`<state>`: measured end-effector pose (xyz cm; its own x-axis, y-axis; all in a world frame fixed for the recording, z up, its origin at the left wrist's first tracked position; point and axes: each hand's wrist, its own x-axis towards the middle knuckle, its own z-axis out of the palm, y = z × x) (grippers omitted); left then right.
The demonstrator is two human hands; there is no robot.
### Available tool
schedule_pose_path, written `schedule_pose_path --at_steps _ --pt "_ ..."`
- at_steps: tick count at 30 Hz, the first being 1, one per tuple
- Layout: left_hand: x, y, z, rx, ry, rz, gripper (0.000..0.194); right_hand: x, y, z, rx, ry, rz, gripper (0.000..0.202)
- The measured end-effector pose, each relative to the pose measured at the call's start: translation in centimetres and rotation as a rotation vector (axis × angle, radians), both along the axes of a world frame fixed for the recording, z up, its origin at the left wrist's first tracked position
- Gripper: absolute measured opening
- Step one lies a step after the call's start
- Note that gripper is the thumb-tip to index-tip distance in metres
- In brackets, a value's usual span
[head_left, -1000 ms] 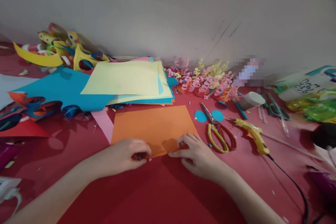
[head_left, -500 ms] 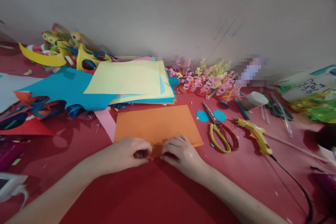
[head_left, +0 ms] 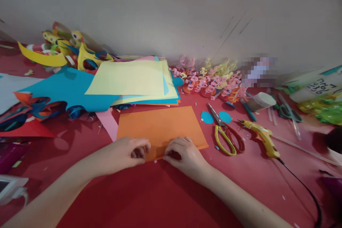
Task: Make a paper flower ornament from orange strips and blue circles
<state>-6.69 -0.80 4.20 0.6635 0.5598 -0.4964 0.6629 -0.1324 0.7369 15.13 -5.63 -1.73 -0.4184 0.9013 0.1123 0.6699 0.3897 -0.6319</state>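
A sheet of orange paper lies flat in front of me, its near edge between my hands. My left hand is curled at the left part of that edge, thumb below and fingers bent over the paper. My right hand pinches the same edge farther right, thumb and fingertips close together. Beside the sheet's right side rest scissors with one yellow and one red handle, blades pointing away. Two blue paper circles lie by the blades.
Yellow and blue sheets are stacked behind the orange one. Curled pink and yellow paper pieces stand along the wall. A yellow glue gun with a black cord lies at right, near a white cup. Blue paper and cut scraps spread left.
My left hand has slid a little left along the paper's near edge, widening the space between my hands. My right hand stays almost in place. The view has shifted slightly.
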Motion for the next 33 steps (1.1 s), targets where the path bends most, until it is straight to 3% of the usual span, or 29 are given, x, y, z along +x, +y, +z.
schedule_pose_path --at_steps 5,13,23,33 --pt "0.4 -0.6 0.1 0.127 0.053 -0.007 0.014 0.0 0.1 0.0 0.014 -0.006 0.005 0.009" --pt "0.3 -1.8 -1.0 0.363 0.134 -0.063 0.018 -0.3 -0.2 -0.4 0.066 -0.006 -0.030 0.005" --pt "-1.3 -3.9 -3.6 0.668 0.145 -0.006 0.034 -0.5 -0.3 -0.6 0.126 -0.035 -0.034 0.006" --pt "-2.4 -3.4 -4.7 0.631 0.018 0.156 0.024 -0.6 0.0 -0.7 0.154 -0.037 -0.038 0.008"
